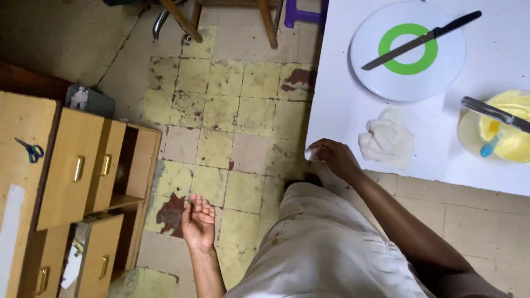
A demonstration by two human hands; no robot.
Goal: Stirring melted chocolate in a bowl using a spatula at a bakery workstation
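Note:
My left hand (198, 219) hangs over the tiled floor, palm up, fingers loosely apart and holding nothing. My right hand (332, 157) rests at the near corner of the white table (342, 105), fingers curled on a small white scrap at the edge. Just right of that hand lies a crumpled white cloth (386, 140). Farther back a round white plate with a green ring (408, 51) carries a long black-handled knife (420, 40). At the right edge a yellow bowl (494, 129) holds pale yellow cream, a dark-handled tool and a blue utensil.
A wooden cabinet with drawers (83, 182) stands at left, one drawer pulled out; blue-handled scissors (30, 149) lie on top. Worn yellow tiles (232, 121) cover the floor. Wooden chair legs (187, 22) and a purple stool (303, 14) stand at the top.

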